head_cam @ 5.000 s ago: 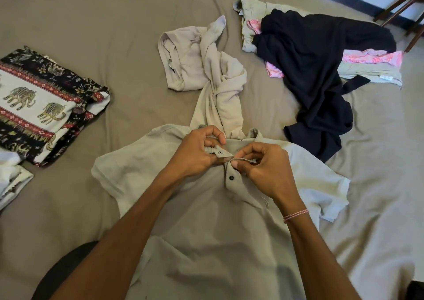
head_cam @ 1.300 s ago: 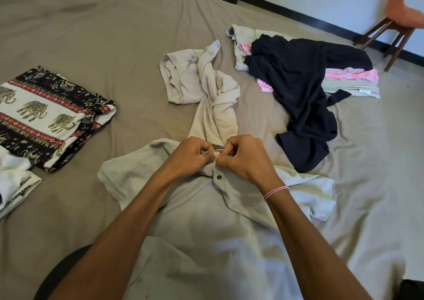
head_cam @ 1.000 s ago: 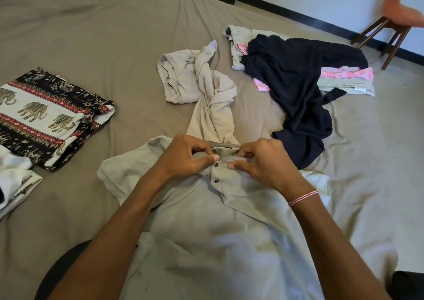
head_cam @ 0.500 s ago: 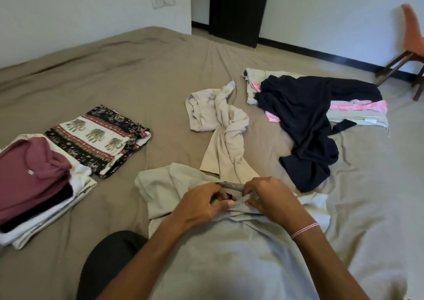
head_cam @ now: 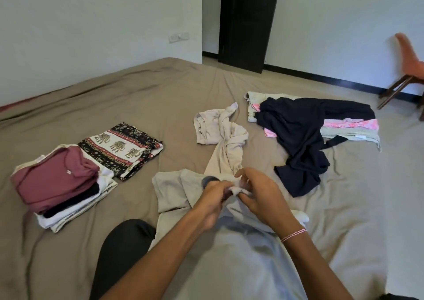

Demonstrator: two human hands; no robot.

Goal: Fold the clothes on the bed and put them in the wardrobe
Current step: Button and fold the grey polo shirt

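Observation:
A pale grey polo shirt (head_cam: 174,191) lies front-up on the brown bed (head_cam: 149,107) right before me. My left hand (head_cam: 212,198) and my right hand (head_cam: 259,196) meet at its collar, and both pinch the collar fabric between thumb and fingers. A crumpled beige garment (head_cam: 226,134) lies just beyond the collar. Further right sprawls a dark navy garment (head_cam: 298,139) over pink (head_cam: 351,125) and pale green pieces. On the left stand a folded elephant-print cloth (head_cam: 119,148) and a folded stack topped by a maroon shirt (head_cam: 52,180).
A dark door (head_cam: 247,24) stands at the far wall beyond the bed's corner. An orange chair (head_cam: 406,70) with wooden legs is at the right edge. My dark-clad knee (head_cam: 121,244) rests on the bed at the shirt's left.
The view has tilted up, so the walls, the door and the folded stack now show. Both hands have stayed at the collar, working the fabric; the right fingers have spread a little.

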